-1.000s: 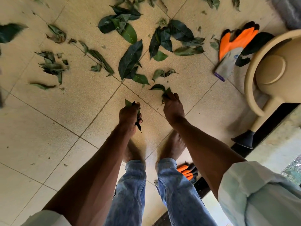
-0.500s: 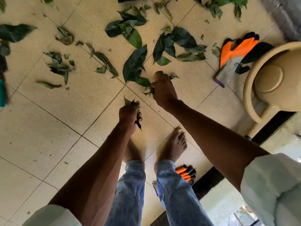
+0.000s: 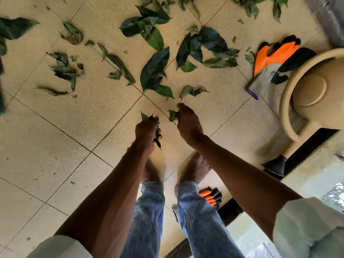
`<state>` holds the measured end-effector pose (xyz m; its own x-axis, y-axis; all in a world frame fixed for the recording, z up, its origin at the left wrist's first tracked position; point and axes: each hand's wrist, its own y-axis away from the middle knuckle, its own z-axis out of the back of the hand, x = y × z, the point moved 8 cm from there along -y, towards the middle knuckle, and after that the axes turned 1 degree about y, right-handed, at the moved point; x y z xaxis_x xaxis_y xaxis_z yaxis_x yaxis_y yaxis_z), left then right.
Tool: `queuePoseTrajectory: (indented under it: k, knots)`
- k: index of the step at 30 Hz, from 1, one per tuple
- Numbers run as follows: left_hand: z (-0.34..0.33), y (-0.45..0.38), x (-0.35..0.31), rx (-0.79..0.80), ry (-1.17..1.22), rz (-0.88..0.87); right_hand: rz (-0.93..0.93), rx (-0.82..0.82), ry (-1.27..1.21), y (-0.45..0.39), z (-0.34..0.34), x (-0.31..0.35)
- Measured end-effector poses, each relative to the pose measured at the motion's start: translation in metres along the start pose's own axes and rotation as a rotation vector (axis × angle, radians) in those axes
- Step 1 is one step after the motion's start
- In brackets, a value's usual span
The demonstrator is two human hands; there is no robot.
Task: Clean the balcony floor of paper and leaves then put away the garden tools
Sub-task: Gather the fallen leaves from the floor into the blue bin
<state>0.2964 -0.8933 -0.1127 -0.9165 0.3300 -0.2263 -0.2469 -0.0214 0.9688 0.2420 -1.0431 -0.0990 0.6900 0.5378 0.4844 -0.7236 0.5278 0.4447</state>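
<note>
A person stands barefoot in blue jeans (image 3: 149, 211) on the tiled balcony floor (image 3: 46, 146), bent forward with both arms reaching down. An orange-fingered glove (image 3: 211, 197) lies just beside the right foot. The left hand (image 3: 147, 133) has its fingers curled tight round a bunch of leaves (image 3: 147, 117). Just beside it, the right hand (image 3: 188, 123) pinches a small leaf (image 3: 173, 115) at its fingertips, low over the floor. Beyond the hands, many green leaves (image 3: 154, 67) lie scattered across the tiles. To the right, a second orange glove (image 3: 270, 60) lies flat, touching a beige watering can (image 3: 320, 84).
</note>
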Motion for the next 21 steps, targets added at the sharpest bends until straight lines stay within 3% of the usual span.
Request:
queuePoseTrajectory:
  k: [2,6,10,14,16,19,21]
  knots:
    - [-0.003,0.003,0.000,0.006,0.001,0.001,-0.045,-0.132,-0.063,-0.009,0.020,-0.006]
    - [-0.008,0.003,-0.002,0.016,-0.002,0.002,-0.196,-0.246,-0.023,-0.036,0.033,-0.029]
    - [-0.009,-0.002,-0.006,0.021,0.006,-0.005,-0.232,-0.116,0.116,-0.050,0.018,-0.040]
    - [-0.003,-0.005,-0.008,0.022,-0.007,-0.008,-0.027,-0.051,0.173,-0.043,0.004,-0.029]
    - [0.002,-0.005,-0.007,0.009,-0.010,0.004,-0.058,-0.124,0.091,-0.039,0.011,-0.032]
    - [0.011,-0.005,-0.006,-0.013,-0.005,0.018,-0.313,-0.290,-0.221,-0.025,0.034,-0.053]
    - [0.015,-0.003,-0.006,-0.021,0.008,0.015,-0.331,-0.346,-0.294,-0.015,0.046,-0.054]
